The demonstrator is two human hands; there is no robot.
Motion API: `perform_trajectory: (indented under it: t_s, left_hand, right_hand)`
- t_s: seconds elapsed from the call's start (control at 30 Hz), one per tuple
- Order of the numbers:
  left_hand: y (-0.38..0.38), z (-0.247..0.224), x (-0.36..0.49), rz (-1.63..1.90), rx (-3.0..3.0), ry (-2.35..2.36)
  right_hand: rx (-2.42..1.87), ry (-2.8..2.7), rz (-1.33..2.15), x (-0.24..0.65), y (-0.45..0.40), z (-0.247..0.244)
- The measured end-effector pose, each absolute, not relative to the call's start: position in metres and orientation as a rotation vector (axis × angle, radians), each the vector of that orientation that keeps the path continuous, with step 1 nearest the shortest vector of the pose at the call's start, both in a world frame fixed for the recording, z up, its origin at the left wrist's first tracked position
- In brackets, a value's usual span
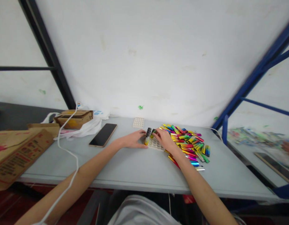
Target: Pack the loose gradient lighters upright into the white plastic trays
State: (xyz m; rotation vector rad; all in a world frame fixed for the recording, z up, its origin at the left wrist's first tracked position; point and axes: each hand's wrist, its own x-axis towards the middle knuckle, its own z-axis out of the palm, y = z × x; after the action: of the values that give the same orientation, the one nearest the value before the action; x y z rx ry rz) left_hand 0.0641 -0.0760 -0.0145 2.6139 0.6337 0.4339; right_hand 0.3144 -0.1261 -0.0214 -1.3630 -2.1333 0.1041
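A pale tray with round holes [156,144] lies on the grey table between my hands. Dark-topped tubes with yellow lower parts [148,136] stand in a row at its left end. My left hand [135,139] is beside that row, thumb and fingers apart on its left side. My right hand [163,139] reaches over the tray, its fingertips closed on a dark and yellow-green tube [153,132] just right of the row. To the right lies a heap of shiny multicoloured tubes [191,142], partly behind my right forearm.
Another pale tray [138,122] lies near the wall. A phone [103,134], a small open carton [74,118] on white plastic and a larger cardboard box [22,150] are at left. A white cable [76,157] crosses my left forearm. Another person's hand [288,148] is far right.
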Motion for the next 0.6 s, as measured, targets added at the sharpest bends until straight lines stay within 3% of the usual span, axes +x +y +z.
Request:
perform_trajectory:
  t_s: [0.4, 0.6]
  left_hand:
    - [-0.077, -0.013, 0.064, 0.404, 2.614, 0.655]
    - [-0.076, -0.015, 0.064, 0.412, 2.621, 0.670]
  right_hand:
    - [-1.360, -2.140, 0.056, 0.324, -0.132, -0.011]
    - [-1.762, -2.057, -0.200, 0.369, -0.137, 0.002]
